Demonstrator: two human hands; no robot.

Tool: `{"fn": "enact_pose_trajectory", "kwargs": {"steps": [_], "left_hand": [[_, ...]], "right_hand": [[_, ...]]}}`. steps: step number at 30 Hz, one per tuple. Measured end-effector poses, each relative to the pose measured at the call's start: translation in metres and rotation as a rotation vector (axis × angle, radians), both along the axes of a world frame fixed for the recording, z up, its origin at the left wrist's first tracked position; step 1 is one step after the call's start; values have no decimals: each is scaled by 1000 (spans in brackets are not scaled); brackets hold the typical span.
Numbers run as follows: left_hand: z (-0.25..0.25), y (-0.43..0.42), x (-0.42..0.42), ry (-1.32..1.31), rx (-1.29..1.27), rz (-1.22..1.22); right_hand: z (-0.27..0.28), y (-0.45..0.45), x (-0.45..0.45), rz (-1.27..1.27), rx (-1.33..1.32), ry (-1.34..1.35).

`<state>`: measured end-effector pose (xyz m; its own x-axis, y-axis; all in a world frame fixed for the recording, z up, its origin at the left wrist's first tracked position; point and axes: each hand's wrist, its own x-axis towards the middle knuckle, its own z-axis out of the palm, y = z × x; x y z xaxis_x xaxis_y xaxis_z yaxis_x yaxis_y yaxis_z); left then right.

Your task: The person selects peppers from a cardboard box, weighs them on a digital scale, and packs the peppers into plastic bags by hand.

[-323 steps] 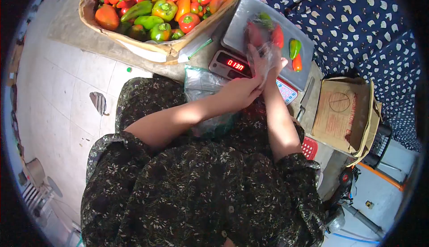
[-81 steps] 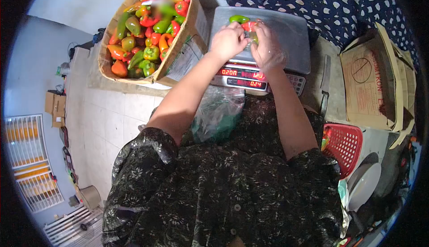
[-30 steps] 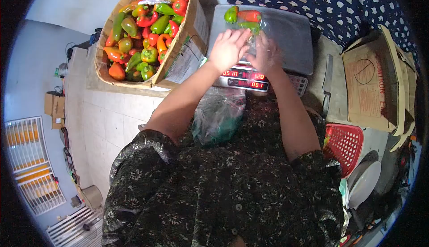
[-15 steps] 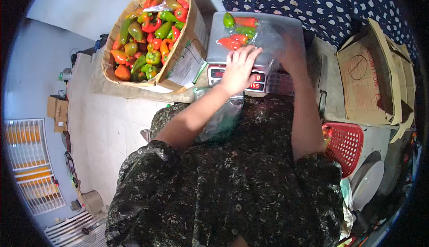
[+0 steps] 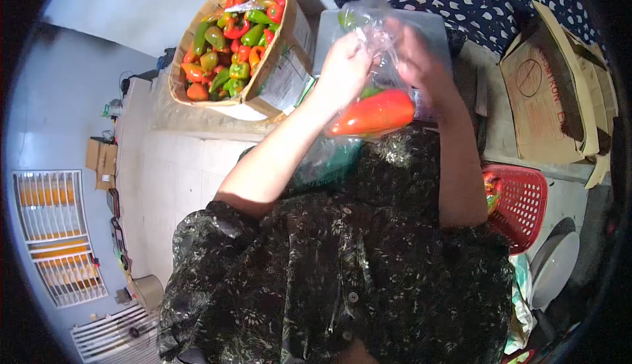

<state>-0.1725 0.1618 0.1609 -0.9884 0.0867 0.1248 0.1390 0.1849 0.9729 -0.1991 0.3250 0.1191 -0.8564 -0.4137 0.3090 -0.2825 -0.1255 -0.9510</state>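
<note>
A clear plastic bag (image 5: 376, 43) hangs in front of me, gathered at its neck in my left hand (image 5: 349, 68), whose fingers are closed on the film. Low in the bag a large red pepper (image 5: 375, 112) shows through, with a bit of green behind it. My right hand (image 5: 416, 58) is beside the bag's neck on the other side; motion blur hides whether its fingers grip the film. Behind both hands is the grey platform of a weighing scale (image 5: 431, 28), its display covered by the bag and hands. Some green (image 5: 347, 19) shows at the bag's upper left.
To the left stands a cardboard box (image 5: 299, 31) full of red and green peppers (image 5: 240, 38). On the right are an opened cardboard carton (image 5: 536, 97) and a red perforated basket (image 5: 526, 206). Another plastic bag (image 5: 329, 166) lies over my lap.
The bag of peppers has been lifted off the scale towards me and now hangs upright. My left hand has gone from lying open on it to gripping its neck.
</note>
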Motion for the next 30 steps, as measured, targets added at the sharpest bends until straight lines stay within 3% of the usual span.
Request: {"fn": "enact_pose_trajectory", "kwargs": {"steps": [1,2,4,8,9,12,13,14,15,17,18,23,26,27,30], "left_hand": [[-1,5,2,90,163,-24],[7,7,6,48,103,6],[23,13,16,-42,-17,61],[18,25,17,15,94,59],[11,24,12,40,61,81],[2,19,1,-3,68,151],[5,17,2,-91,140,178],[8,18,2,-179,213,206],[-10,11,-9,-25,213,191],[-15,6,-8,-102,352,182],[-13,5,-5,-142,421,179],[-17,10,-10,-180,716,319],[-18,8,-14,-212,870,345],[-24,1,-18,-245,902,302],[-24,2,-20,-259,982,302]], "right_hand": [[-13,1,9,94,-95,-167],[-27,1,18,166,-180,-336],[-47,-4,37,308,-625,-755],[-30,4,46,544,-866,-882],[-42,0,42,434,-865,-874],[-33,5,44,577,-1076,-943],[-42,9,40,635,-1094,-897],[-43,7,40,531,-1033,-914],[-42,3,40,430,-969,-927],[-46,-8,42,253,-835,-968],[-50,-12,44,356,-873,-935],[-51,-27,56,339,-907,-915],[-44,-28,65,381,-690,-733],[-57,-27,63,520,-654,-719],[-49,-31,66,520,-619,-678]]}}
